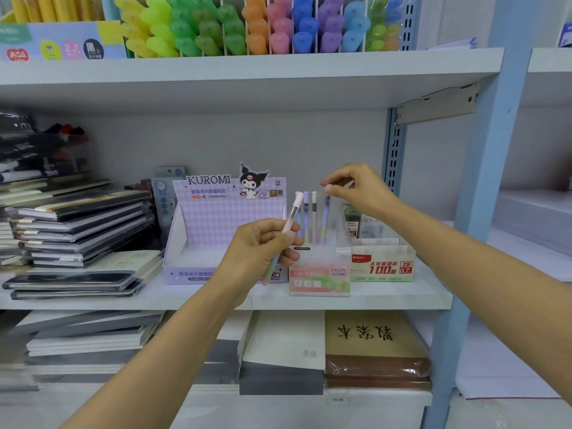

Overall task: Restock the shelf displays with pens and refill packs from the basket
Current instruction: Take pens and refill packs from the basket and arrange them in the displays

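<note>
The left hand [260, 246] grips a pink-capped pen [292, 213] around its lower barrel, fingers curled round it. The pen tilts up to the right, and its cap sits just beside the pens standing in the clear Fruit Soda box [320, 277]. That box stands at the front edge of the middle shelf [402, 297], right of centre. The right hand [356, 187] hovers above the box, thumb and forefinger pinching the top end of a blue-purple pen [325, 218] that stands upright in it. Two more pens [310, 212] stand in the same box, between the held pen and the pinched one. A lilac Kuromi display box [216, 218] touches the Fruit Soda box on its left. A red-and-white lead box [383, 267] sits against its right side. Stacked notebooks [77, 224] fill the shelf's left end.
</note>
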`<action>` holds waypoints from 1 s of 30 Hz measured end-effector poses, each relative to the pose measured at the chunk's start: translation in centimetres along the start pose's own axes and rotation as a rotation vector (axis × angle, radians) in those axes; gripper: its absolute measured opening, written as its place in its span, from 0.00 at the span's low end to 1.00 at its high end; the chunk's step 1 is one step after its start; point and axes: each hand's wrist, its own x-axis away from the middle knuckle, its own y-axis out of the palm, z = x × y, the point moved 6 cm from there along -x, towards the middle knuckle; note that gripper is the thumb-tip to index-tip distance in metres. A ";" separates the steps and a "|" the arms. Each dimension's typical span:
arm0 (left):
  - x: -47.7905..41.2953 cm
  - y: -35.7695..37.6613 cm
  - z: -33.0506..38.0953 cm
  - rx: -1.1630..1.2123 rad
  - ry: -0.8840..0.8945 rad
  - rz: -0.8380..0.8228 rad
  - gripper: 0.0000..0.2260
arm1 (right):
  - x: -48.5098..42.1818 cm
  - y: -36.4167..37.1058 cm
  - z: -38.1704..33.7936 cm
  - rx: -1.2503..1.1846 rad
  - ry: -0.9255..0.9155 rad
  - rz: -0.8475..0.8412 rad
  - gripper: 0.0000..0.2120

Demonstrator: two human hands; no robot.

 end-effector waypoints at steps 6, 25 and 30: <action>-0.1 0.0 -0.1 0.012 -0.007 0.001 0.06 | -0.3 0.1 0.1 -0.062 0.039 0.078 0.06; 0.8 1.6 2.5 0.010 0.056 0.070 0.07 | 4.1 -1.0 -5.8 -0.697 -0.071 -0.153 0.07; 1.2 2.3 2.9 -0.012 0.058 0.007 0.09 | 4.9 -2.3 -5.8 -0.812 -0.038 -0.168 0.10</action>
